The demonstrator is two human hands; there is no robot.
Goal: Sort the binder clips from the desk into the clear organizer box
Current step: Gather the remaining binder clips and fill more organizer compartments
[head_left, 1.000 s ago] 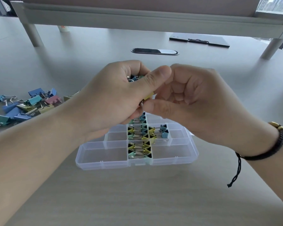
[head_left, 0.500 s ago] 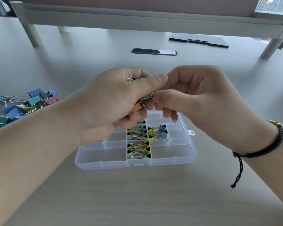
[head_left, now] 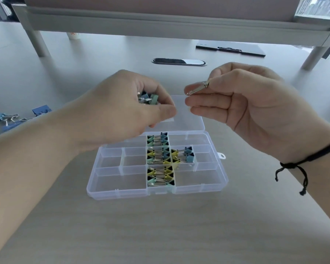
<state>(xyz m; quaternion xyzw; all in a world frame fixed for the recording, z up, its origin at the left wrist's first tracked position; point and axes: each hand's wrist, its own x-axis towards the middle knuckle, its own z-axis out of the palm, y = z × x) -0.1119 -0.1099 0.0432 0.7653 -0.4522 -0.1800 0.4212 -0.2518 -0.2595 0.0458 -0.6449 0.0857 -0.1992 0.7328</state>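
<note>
The clear organizer box (head_left: 107, 180) lies open on the desk, its lid (head_left: 189, 119) folded back. Several small binder clips (head_left: 158, 159) in yellow, green and blue fill its middle compartments, and a few more sit one compartment to the right. My left hand (head_left: 133, 113) hovers over the box's far left corner, cupped around a bunch of blue and green clips (head_left: 147, 98). My right hand (head_left: 242, 103) is held up to the right of it, pinching one binder clip (head_left: 197, 88) by its body, the wire handles pointing left.
Loose blue binder clips (head_left: 17, 119) lie on the desk at far left, partly behind my left forearm. A dark clipboard (head_left: 231, 49), an oval cable grommet (head_left: 179, 61) and a raised shelf on legs (head_left: 36, 39) stand at the back.
My hands, pressed together over the box before, have parted. The right hand has pulled one clip out to the right and up, while the left keeps the bunch.
</note>
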